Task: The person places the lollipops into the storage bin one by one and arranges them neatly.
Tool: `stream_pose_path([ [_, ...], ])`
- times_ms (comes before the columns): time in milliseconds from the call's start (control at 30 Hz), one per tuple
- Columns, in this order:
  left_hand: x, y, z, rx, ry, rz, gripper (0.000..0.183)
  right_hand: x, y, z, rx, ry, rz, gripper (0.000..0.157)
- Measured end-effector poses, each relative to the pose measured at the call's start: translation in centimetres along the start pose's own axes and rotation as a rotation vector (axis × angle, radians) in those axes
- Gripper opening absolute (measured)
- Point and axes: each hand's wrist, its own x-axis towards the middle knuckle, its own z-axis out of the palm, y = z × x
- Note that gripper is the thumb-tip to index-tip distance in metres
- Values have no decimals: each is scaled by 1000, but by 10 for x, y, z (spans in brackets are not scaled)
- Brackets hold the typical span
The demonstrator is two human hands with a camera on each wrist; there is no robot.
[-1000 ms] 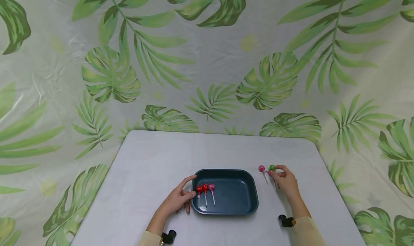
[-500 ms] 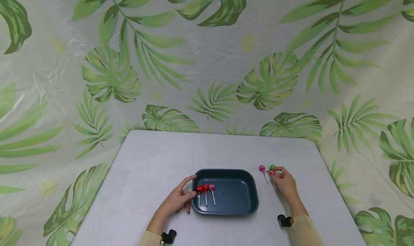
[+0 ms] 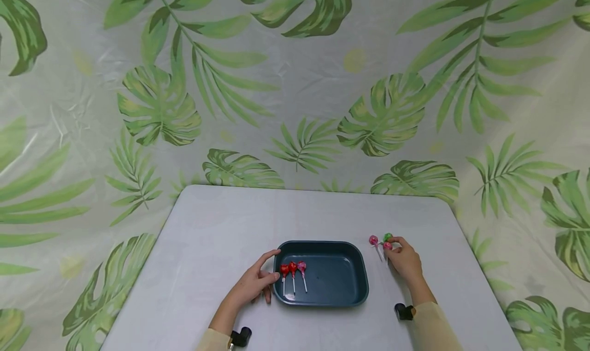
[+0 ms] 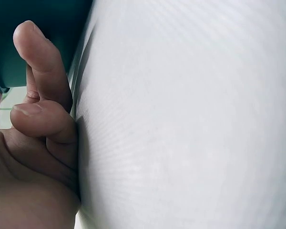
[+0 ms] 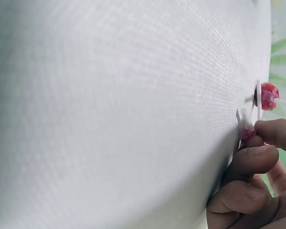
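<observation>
A dark blue rectangular tray (image 3: 321, 305) sits on the white table, with two red lollipops (image 3: 292, 268) and a pink lollipop (image 3: 301, 266) side by side at its left end. My left hand (image 3: 248, 285) rests at the tray's left side, index fingertip at the back corner and thumb at the rim. Relaxed fingers (image 4: 43, 62) lie beside the tray wall in the left wrist view. To the right of the tray, my right hand (image 3: 406, 261) pinches a pink lollipop (image 3: 387, 246) between thumb and index finger. Just behind it is a green lollipop (image 3: 388, 236), partly hidden.
Another pink lollipop (image 3: 373, 240) lies left of my right fingers, stick pointing toward the front. The white table (image 3: 221, 223) has rounded back corners, and a leaf-print curtain (image 3: 304, 84) hangs behind it. Black wrist cameras (image 3: 404, 311) are strapped to both wrists.
My right hand has shifted slightly left, and more of the pinched pink lollipop shows. The left hand, the tray and its lollipops have stayed put.
</observation>
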Motion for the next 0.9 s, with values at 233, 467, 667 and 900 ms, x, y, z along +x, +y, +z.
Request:
stream_pose_path([
  [233,0,0,0,-5,-7,4,60,1,1,0,-9,-14,-6,40],
  [467,1,0,0,-6,-9,8,60,2,4,0,67,-31,6,40],
  [667,0,-1,0,-11,-11,8,61,-3,0,-2,172,-50,19,42],
  [900,1,-1,0,-7,-10,5,61,-12,-20,-11,324,-67,0,41],
])
